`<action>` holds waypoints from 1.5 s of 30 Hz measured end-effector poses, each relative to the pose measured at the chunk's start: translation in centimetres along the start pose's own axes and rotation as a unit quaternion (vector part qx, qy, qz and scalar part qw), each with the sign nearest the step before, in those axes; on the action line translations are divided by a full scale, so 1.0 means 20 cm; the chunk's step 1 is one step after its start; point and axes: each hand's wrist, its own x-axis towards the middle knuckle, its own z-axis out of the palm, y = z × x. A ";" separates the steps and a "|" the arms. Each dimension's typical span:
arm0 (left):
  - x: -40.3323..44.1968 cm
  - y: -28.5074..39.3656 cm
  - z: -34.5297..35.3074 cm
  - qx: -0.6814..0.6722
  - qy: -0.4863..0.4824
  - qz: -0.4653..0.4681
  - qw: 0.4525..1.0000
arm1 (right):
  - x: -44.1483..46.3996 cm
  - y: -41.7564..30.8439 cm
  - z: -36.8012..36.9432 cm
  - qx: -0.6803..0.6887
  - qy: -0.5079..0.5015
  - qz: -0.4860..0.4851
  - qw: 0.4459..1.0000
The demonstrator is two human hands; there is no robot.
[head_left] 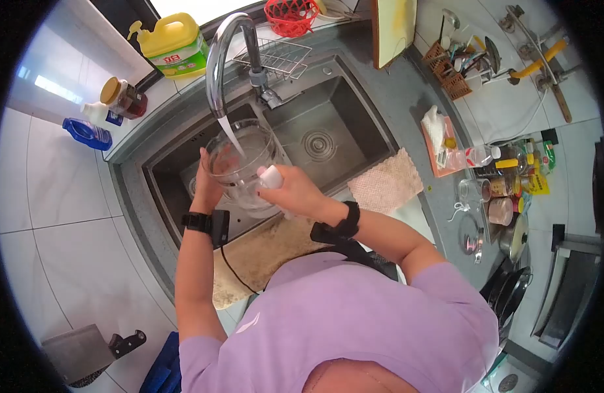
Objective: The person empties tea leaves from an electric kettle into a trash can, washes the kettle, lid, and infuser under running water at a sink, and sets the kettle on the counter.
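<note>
A clear glass pitcher (246, 167) is held tilted over the left basin of the double sink (374, 121), under the curved chrome faucet (217, 72). Water (231, 135) runs from the spout into its open mouth. My right hand (298, 191) is closed round the pitcher's white handle (271, 177). On the pitcher's left side, my left hand (207, 182) supports the glass, with its fingers partly hidden behind it.
Behind the sink stand a yellow detergent jug (174, 46), a wire rack (275, 57) and a red basket (291, 16). A pink cloth (385, 180) lies by the right basin. Bottles and jars (505, 187) crowd the right counter. A cleaver (79, 354) is at lower left.
</note>
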 end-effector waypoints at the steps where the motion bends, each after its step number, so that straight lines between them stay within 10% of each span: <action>1: 0.01 0.01 0.02 0.012 -0.001 0.011 1.000 | 0.00 0.00 -0.02 0.018 0.007 0.015 1.000; 11: -0.13 -0.10 -0.02 0.138 -0.091 -0.100 0.981 | -0.15 0.14 -0.16 0.336 0.058 0.154 0.928; 18: -0.45 0.00 -0.25 0.400 -0.096 -0.087 0.907 | -0.21 0.34 -0.02 0.627 0.010 0.253 0.737; 22: -0.59 0.12 -0.38 0.213 -0.050 -0.136 0.966 | -0.23 0.44 0.13 0.738 -0.002 0.317 0.596; 35: -1.02 0.46 0.02 0.413 0.016 0.102 0.905 | -0.36 0.49 0.43 0.714 -0.083 0.377 0.584; 43: -0.82 0.20 0.12 0.257 -0.143 0.164 0.942 | -0.60 0.33 -0.05 0.778 -0.058 0.135 0.611; 44: -0.78 0.16 0.15 0.252 -0.168 0.155 0.940 | -0.65 0.31 -0.14 0.605 -0.023 0.081 0.792; 45: -0.74 0.12 0.20 0.247 -0.190 0.146 0.939 | -0.70 0.29 -0.22 0.599 -0.010 0.052 0.799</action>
